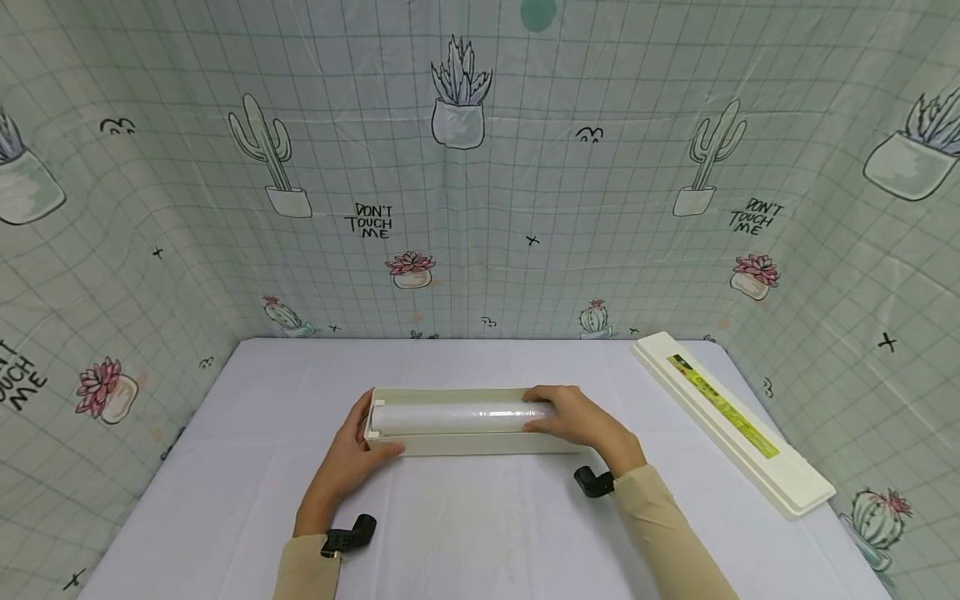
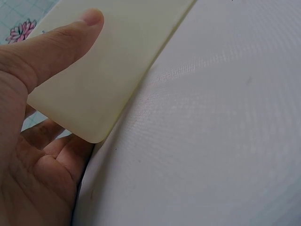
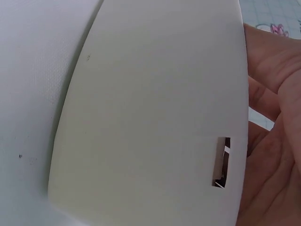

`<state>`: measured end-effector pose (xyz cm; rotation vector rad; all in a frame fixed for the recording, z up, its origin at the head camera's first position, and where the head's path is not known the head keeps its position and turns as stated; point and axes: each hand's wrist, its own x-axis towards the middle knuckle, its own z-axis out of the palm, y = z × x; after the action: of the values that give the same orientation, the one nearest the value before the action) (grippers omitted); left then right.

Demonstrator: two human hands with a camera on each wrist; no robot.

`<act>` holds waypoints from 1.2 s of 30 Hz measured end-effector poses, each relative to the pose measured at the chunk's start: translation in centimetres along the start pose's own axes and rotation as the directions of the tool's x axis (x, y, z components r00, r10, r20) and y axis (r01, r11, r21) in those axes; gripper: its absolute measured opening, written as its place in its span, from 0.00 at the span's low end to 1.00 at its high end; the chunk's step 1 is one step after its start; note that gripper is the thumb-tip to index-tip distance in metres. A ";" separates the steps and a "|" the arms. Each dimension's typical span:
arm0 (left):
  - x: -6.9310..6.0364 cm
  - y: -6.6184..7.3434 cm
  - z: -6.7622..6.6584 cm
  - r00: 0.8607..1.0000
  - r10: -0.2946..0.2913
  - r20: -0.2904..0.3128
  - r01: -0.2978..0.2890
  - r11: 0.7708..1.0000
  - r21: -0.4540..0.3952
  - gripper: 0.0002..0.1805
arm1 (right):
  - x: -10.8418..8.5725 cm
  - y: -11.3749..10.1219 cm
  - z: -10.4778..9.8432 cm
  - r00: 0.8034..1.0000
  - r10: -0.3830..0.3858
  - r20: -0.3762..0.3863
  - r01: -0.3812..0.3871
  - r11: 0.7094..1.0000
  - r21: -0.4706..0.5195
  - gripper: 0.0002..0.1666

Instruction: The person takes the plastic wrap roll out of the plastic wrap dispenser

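Note:
A long cream box (image 1: 472, 445) lies open near the middle of the table, a roll of clear film (image 1: 450, 417) inside it. Around the box's left end my left hand (image 1: 351, 457) is curled, thumb on the front wall (image 2: 103, 70) and the other fingers behind the end. At the right end of the roll, my right hand (image 1: 581, 419) has its thumb and fingers around the film. From the right wrist view, the box's wall (image 3: 150, 103) with a small slot hides the fingertips of the right hand (image 3: 270, 108).
On the right side of the white-covered table (image 1: 465, 533) lies a long cream lid (image 1: 738, 425) with a yellow-green label, set diagonally. A patterned cloth (image 1: 480, 192) hangs behind the table and along both sides.

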<state>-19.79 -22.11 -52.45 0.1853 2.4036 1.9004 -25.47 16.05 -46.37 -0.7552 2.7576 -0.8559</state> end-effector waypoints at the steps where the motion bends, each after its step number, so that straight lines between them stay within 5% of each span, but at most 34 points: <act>1: 0.0 0.0 0.0 1.000 0.003 0.000 -0.003 1.000 0.003 0.62 | 0.0 0.0 0.0 1.000 0.001 0.001 -0.001 1.000 0.002 0.27; 17: -0.4 0.2 0.2 1.000 -0.008 -0.007 0.008 1.000 -0.008 0.61 | 0.0 0.2 0.1 1.000 -0.005 0.001 0.005 0.999 0.039 0.24; 36: -0.1 0.4 0.1 1.000 0.005 -0.014 -0.005 1.000 0.001 0.61 | -0.4 -0.9 -1.4 0.995 -0.038 -0.096 0.044 0.997 0.066 0.22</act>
<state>-19.61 -21.91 -52.12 0.1796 2.4155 1.9087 -25.15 16.23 -44.72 -0.7811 2.7869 -1.0144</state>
